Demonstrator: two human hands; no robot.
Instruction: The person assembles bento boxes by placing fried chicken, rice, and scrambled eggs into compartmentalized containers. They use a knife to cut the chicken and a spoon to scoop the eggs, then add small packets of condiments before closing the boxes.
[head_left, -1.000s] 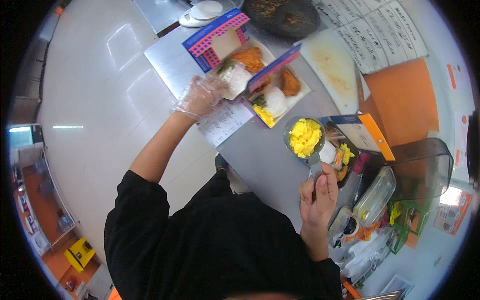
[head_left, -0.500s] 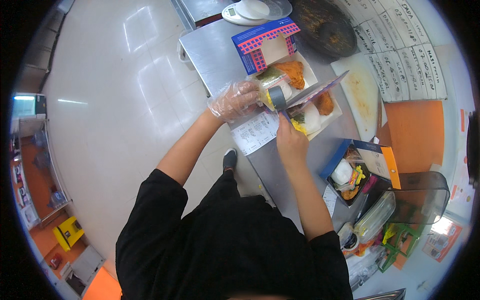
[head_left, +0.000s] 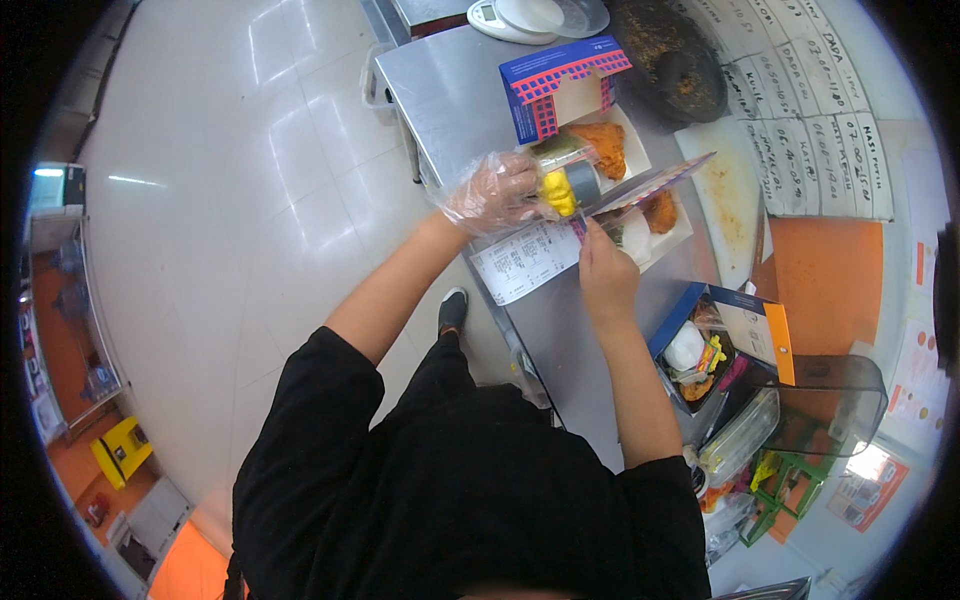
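My left hand (head_left: pixel 497 192), in a clear plastic glove, is closed at a small yellow packet (head_left: pixel 558 193), its fingers partly hidden by the loose film. Right behind the packet is a dark grey, rounded piece (head_left: pixel 582 182) whose kind I cannot make out. My bare right hand (head_left: pixel 608 270) pinches the near edge of a raised box lid (head_left: pixel 655 187). The nearer open food box (head_left: pixel 682 232) holds fried chicken (head_left: pixel 660 212) and a white wrapped portion (head_left: pixel 636 236). Beyond the lid, another open box (head_left: pixel 632 140) holds fried chicken (head_left: pixel 603 147) and a green-filled bag (head_left: pixel 560 152).
A printed receipt (head_left: pixel 527 262) lies at the steel table's left edge. To the right are a stained white cutting board (head_left: pixel 728 195), a third filled box (head_left: pixel 690 345) and a dark clear bin (head_left: pixel 830 400). A white scale (head_left: pixel 515 20) stands at the far end.
The whole view has shifted a little. The yellow packet now shows more fully in front of the grey piece. My right hand still grips the lid.
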